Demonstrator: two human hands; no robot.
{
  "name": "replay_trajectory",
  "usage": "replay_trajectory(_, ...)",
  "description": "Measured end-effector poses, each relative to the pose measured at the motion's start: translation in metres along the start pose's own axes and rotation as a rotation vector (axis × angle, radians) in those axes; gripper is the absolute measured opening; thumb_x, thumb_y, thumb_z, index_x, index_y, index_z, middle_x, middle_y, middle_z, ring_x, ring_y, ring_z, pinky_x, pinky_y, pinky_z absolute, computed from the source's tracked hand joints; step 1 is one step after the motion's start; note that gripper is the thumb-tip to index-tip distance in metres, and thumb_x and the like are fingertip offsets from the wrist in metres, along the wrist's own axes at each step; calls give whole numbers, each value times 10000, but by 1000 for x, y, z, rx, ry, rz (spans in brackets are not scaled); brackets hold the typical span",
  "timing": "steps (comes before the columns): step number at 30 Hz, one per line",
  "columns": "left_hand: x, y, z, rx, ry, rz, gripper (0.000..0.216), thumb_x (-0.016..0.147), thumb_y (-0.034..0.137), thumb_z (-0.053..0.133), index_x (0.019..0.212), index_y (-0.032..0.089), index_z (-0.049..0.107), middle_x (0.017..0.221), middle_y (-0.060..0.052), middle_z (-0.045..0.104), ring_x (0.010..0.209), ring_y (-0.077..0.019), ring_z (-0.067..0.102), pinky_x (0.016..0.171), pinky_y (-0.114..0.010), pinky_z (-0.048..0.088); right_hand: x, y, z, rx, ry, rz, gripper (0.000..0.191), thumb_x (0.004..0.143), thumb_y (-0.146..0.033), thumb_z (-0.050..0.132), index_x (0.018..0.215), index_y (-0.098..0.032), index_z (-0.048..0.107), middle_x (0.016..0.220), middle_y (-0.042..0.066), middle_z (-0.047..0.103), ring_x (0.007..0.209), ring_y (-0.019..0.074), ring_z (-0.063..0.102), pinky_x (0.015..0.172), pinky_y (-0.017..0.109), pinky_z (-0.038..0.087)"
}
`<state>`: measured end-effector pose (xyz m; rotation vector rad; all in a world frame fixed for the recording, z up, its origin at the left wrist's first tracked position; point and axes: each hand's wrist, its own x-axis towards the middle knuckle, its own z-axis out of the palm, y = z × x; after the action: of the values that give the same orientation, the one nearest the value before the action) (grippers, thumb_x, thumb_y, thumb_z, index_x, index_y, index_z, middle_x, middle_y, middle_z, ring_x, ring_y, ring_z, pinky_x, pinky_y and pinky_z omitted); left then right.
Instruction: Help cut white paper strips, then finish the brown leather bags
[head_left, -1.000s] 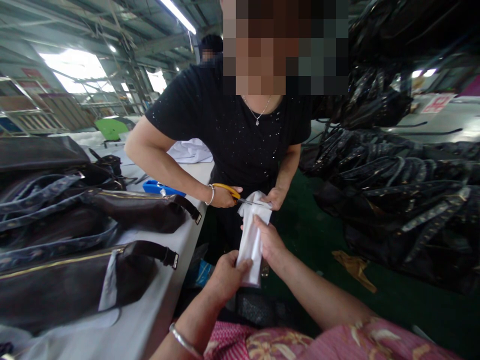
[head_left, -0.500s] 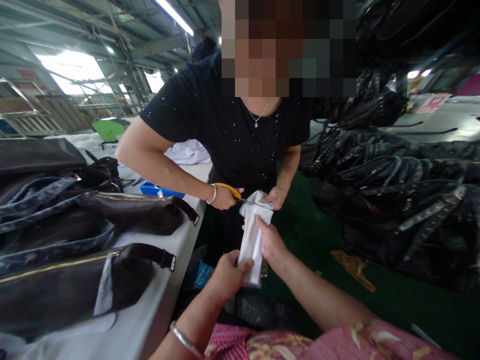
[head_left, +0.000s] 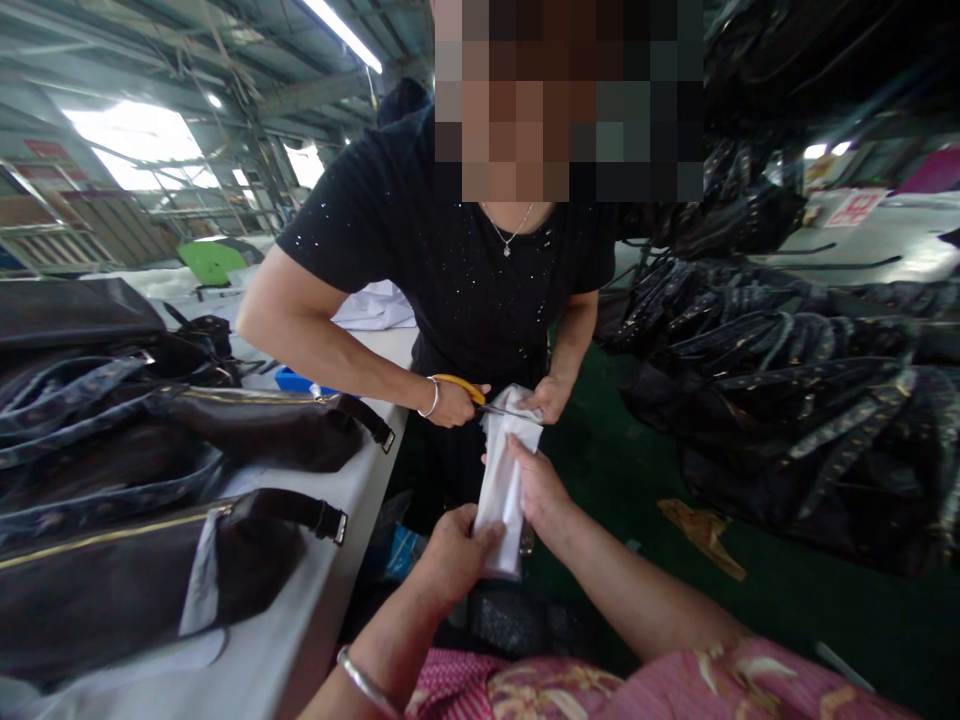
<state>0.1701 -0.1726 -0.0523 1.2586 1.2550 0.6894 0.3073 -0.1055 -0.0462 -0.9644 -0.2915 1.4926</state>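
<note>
Between my two hands a white folded packet (head_left: 501, 490), cloth or paper in a clear plastic sleeve, is held out in front of me. My left hand (head_left: 459, 548) grips its near lower end, thumb on top. Higher up, my right hand (head_left: 537, 482) pinches the right edge, thumb on top and fingers beneath. A co-worker in black faces me. One hand of the co-worker (head_left: 452, 401) works yellow-handled scissors (head_left: 459, 384), whose blades lie across the far end of the packet. The co-worker's other hand (head_left: 551, 398) grasps that far end.
On the left, a white table (head_left: 300, 610) carries dark handbags (head_left: 135, 570) with wrapped straps and a blue tray (head_left: 294, 380). More dark bags (head_left: 810, 430) are piled and hung at the right. A brown scrap (head_left: 703, 538) lies on the green floor.
The co-worker's scissors have shifted slightly right across the packet's far end. My hands keep their grip and stay nearly in place. The view has moved a little.
</note>
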Motion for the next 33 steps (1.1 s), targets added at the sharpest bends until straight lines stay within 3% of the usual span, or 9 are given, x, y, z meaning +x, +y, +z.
replay_trajectory(33,4,6,1,12,-24,-3,356,778,435,669,859,91,627,672,-16,550,555,-102,455,481,-206,358,2,-5,4,37,-13,-42,225,806,-298,695,948,-126,666,738,87,761,604,223,719,586,310,580)
